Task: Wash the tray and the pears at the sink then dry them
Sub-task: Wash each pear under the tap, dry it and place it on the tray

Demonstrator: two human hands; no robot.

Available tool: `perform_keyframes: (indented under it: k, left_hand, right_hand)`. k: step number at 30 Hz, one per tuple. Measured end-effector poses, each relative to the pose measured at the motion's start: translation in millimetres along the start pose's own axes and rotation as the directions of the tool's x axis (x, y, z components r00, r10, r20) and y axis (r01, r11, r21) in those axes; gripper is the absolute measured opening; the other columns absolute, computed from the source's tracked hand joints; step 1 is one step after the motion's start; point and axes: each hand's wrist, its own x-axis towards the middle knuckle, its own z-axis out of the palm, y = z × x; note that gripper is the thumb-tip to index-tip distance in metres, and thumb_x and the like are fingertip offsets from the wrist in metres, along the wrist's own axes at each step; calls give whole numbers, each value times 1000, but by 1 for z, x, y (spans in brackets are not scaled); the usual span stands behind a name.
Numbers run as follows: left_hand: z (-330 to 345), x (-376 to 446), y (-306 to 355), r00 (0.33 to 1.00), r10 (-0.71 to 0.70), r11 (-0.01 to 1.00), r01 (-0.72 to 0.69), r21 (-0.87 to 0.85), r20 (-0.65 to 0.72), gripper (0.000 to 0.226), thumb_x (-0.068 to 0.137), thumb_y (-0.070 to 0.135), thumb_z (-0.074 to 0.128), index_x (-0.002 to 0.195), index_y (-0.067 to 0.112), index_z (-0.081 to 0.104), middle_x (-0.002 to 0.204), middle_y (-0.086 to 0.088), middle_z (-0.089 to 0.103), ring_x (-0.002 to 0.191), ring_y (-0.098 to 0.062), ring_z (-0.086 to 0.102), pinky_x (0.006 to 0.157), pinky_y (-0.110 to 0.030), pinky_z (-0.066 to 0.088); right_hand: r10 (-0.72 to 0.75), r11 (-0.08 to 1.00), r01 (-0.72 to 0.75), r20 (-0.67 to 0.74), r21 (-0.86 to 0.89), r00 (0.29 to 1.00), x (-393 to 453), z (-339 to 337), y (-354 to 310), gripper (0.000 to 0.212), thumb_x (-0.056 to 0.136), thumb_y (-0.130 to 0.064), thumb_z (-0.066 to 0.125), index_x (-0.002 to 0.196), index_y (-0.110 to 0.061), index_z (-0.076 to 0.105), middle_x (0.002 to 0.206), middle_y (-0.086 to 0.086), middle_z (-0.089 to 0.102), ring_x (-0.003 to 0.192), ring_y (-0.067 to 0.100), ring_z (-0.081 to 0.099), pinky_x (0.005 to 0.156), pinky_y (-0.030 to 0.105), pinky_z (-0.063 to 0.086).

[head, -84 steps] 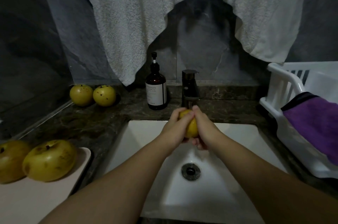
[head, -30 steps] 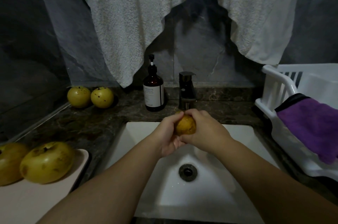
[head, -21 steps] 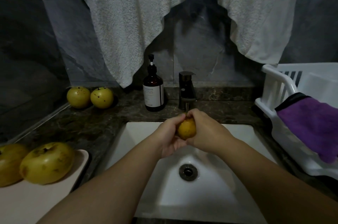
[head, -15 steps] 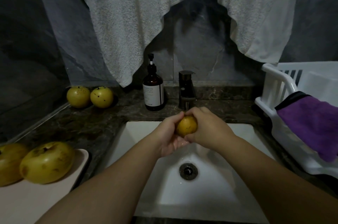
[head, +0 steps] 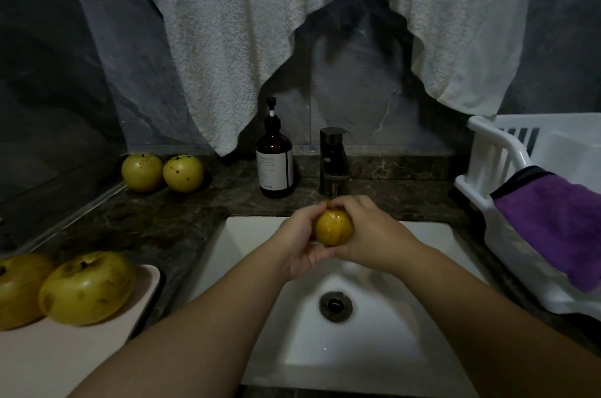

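Observation:
A wet yellow pear [head: 334, 228] sits between both my hands over the white sink [head: 406, 342], right under the dark faucet [head: 332, 163]. My left hand [head: 300, 243] cups it from the left and below; my right hand [head: 370, 236] wraps it from the right, fingers over the top. Two pears [head: 86, 287] [head: 18, 288] lie on the pale tray [head: 65, 362] at the lower left. Two more pears [head: 142, 171] [head: 183, 172] rest on the dark counter at the back left.
A brown pump bottle [head: 274, 166] stands left of the faucet. A white towel [head: 227, 23] hangs on the wall above. At the right, a white dish rack [head: 487, 166] carries a purple cloth [head: 559, 228]. The drain [head: 335, 306] lies below my hands.
My hands have kept turning and rubbing the pear under the faucet, staying at the same spot. Nothing else has moved.

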Motion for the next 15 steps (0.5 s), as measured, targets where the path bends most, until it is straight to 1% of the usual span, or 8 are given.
perform_keyframes:
  k: [2,4,5,7,8,10,12,15]
  left_hand:
    - [0,0,1,1000,3,999,-2,-36,27,37,99,35,67,123,7,64,105,-24,76,89,-34,78,75,-44,66]
    - [-2,0,0,999,-23,1000,24,-12,34,34,98,37,67,117,8,65,90,-21,78,83,-33,78,82,-44,63]
    - [-3,-1,0,999,-31,1000,31,0,25,33,98,37,67,115,9,65,91,-20,78,83,-33,78,83,-45,62]
    - [-2,-1,0,1000,-21,1000,21,8,18,28,101,36,64,114,10,64,104,-22,73,88,-34,78,84,-49,63]
    - [-1,-2,0,1000,-14,1000,14,3,25,27,102,34,63,115,11,64,110,-22,70,93,-36,77,86,-50,63]
    - [0,-2,1,999,-5,1000,6,-27,39,29,103,33,60,119,9,63,117,-24,68,105,-39,73,94,-53,59]
    - [0,-1,0,999,-10,999,12,-47,53,32,104,33,58,123,7,63,118,-24,70,106,-40,72,98,-55,57]
    - [1,0,-2,998,-8,999,11,-37,66,34,104,32,57,127,7,64,112,-23,74,100,-38,75,99,-56,55]
  right_hand:
    - [12,1000,-13,-49,-23,999,1,-1,-1,77,72,-50,84,132,-54,37,132,-12,39,113,14,50,88,34,50]
    - [2,1000,-2,-36,-5,999,2,-1,1,73,72,-44,85,128,-53,39,126,-13,40,109,12,50,84,31,49]
    - [-6,1000,6,-15,-6,1000,1,-1,2,71,72,-41,86,125,-51,40,125,-14,40,106,10,50,81,28,47]
    - [-12,1000,12,8,0,1000,1,2,4,68,73,-35,86,118,-48,37,127,-11,41,102,9,50,75,23,43]
    - [-13,1000,13,9,10,1000,1,3,4,69,74,-33,86,118,-47,35,130,-10,41,101,9,50,74,22,42]
    - [-29,999,28,14,28,999,1,3,3,74,76,-30,85,129,-45,36,138,-9,40,106,8,49,80,22,43]
    - [-39,998,38,24,52,999,2,2,2,78,75,-33,87,135,-43,38,140,-10,41,110,7,47,85,22,42]
    - [-17,997,16,11,71,1000,1,-1,2,70,70,-35,89,117,-46,38,125,-14,45,98,1,49,72,19,40]
